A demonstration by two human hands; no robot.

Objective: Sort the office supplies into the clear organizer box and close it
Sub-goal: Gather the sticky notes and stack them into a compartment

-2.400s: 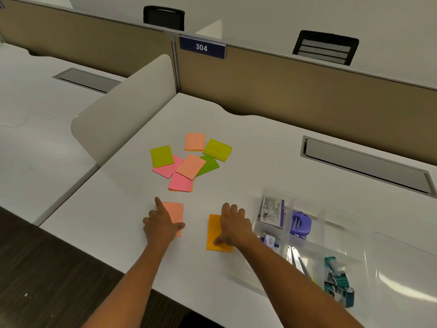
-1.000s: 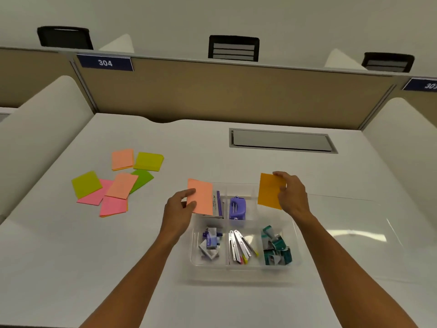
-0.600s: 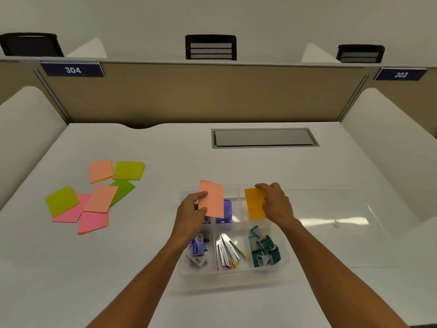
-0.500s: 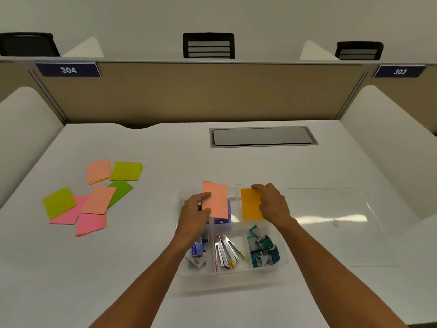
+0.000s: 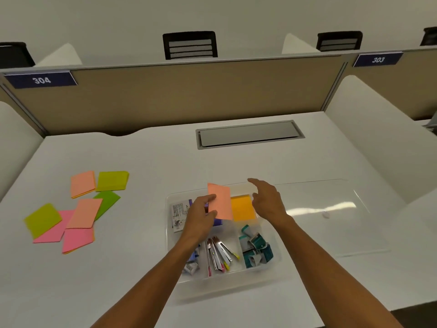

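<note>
Left hand (image 5: 201, 218) over the back-left part of the clear plastic organizer box (image 5: 172, 256), grip closed on a salmon-pink sticky-note pad (image 5: 220, 201) pinched between thumb and fingers, pad tilted upright above the middle back compartment. Right hand (image 5: 268, 201) just right of it, grip open, fingers relaxed and spread, holding nothing, hovering over the back-right corner of the box. Orange sticky-note pad (image 5: 242, 207) lying flat in the back-right compartment, right beside the held pad. Teal binder clips (image 5: 255, 248) in the front-right compartment, silver and white clips or pens (image 5: 218, 253) in the front middle, small printed packets (image 5: 178, 213) at back left, partly hidden by the left hand. Clear lid (image 5: 331, 214) flat on the white table (image 5: 118, 280), touching the right side of the box. Scattered pile of pink, salmon, yellow and green sticky-note pads (image 5: 78, 209) well apart to the left, with bare table between pile and box and in front of the box up to the near edge. Grey cable hatch (image 5: 248, 134) set into the table behind. Compared with half a second ago: orange pad released from the right hand and now down in its compartment, right hand lifted away and opened; left hand still gripping the salmon pad.
</note>
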